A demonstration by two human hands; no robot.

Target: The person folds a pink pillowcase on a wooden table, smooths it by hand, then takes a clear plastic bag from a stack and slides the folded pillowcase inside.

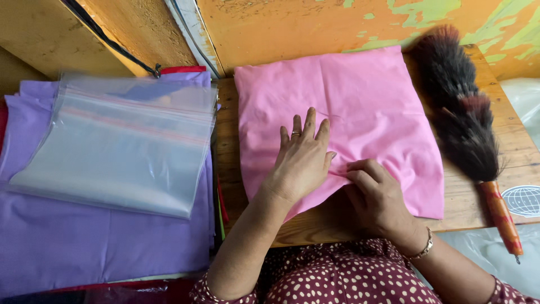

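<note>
A folded pink cloth (360,107) lies on a small wooden table (509,129). My left hand (301,160) rests flat on the cloth's near part, fingers spread, a ring on one finger. My right hand (377,194) is beside it at the cloth's near edge, its fingers curled and pinching a fold of the pink cloth. A bracelet sits on the right wrist.
A stack of clear zip bags (121,143) lies on folded purple cloth (62,247) at the left. A dark feather duster (464,121) with an orange handle lies along the table's right side. A peeling orange wall (315,25) stands behind.
</note>
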